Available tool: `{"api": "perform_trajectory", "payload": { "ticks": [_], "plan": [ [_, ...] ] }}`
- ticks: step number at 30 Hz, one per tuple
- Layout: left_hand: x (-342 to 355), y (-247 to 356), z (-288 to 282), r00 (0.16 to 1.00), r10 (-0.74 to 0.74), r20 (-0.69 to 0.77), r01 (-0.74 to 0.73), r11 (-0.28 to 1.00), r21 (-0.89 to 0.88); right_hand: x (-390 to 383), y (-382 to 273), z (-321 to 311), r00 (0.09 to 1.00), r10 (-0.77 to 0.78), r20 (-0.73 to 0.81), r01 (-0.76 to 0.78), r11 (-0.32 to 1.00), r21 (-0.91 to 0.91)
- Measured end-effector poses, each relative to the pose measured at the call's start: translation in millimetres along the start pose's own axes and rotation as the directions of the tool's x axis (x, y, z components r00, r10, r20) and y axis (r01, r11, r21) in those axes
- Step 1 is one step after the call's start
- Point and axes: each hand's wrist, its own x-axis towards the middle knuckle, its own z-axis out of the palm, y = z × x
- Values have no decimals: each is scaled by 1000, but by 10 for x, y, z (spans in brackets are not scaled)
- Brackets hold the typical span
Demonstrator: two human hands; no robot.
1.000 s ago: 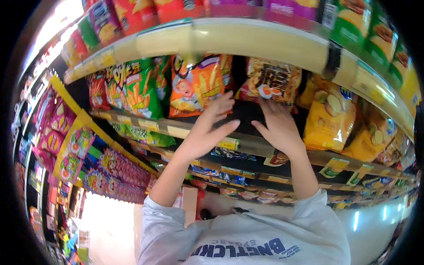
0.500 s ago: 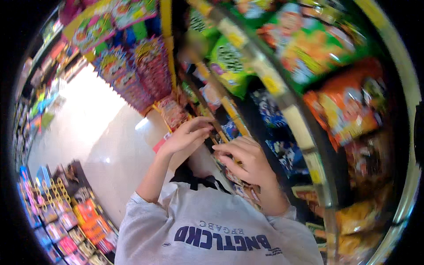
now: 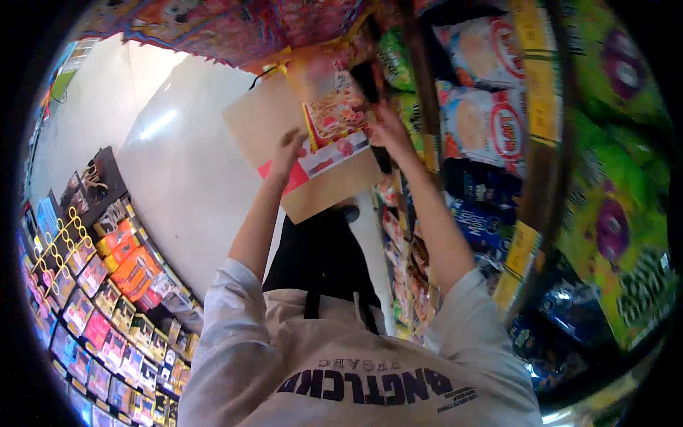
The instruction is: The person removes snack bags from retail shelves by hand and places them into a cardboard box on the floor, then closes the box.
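A snack bag (image 3: pixel 334 117) with yellow edges and a picture of food stands upright in or against an open cardboard box (image 3: pixel 331 192), ahead of my legs. Off the bag's left edge is my left hand (image 3: pixel 290 148), over the box's red and white printed strip. Its fingers are smeared, and whether they touch anything does not show. My right hand (image 3: pixel 389 132) reaches to the right side of the bag, fingers apart, with no held thing visible in it. Both forearms are stretched forward.
Shelves on the right carry green bags (image 3: pixel 612 213), white and red bags (image 3: pixel 484 128) and dark blue bags (image 3: pixel 480 224) behind yellow price tags (image 3: pixel 541 85). Pink packs (image 3: pixel 277 25) hang above the box. A low rack (image 3: pixel 114 331) of small boxes stands at left on the pale floor (image 3: pixel 178 164).
My hands have moved forward and farther apart, to either side of the snack bag. The view has shifted, and the cardboard box now shows more fully.
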Motion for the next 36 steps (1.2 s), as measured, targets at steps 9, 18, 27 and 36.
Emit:
{"api": "perform_trajectory", "payload": {
  "ticks": [9, 18, 27, 36],
  "plan": [
    [313, -157, 11, 986, -12, 166, 18, 999, -32, 390, 260, 601, 974, 81, -213, -156, 918, -364],
    [-1165, -1005, -388, 802, -436, 409, 465, 885, 30, -1299, 534, 647, 789, 407, 460, -450, 893, -18],
    [-2334, -320, 70, 891, 37, 452, 14, 994, -109, -2570, 117, 477, 994, 42, 97, -59, 982, 182],
    [-4097, 1030, 961, 536, 532, 656, -713, 701, 14, -5137, -1330, -23, 759, -448, -473, 324, 889, -324]
  ]
}}
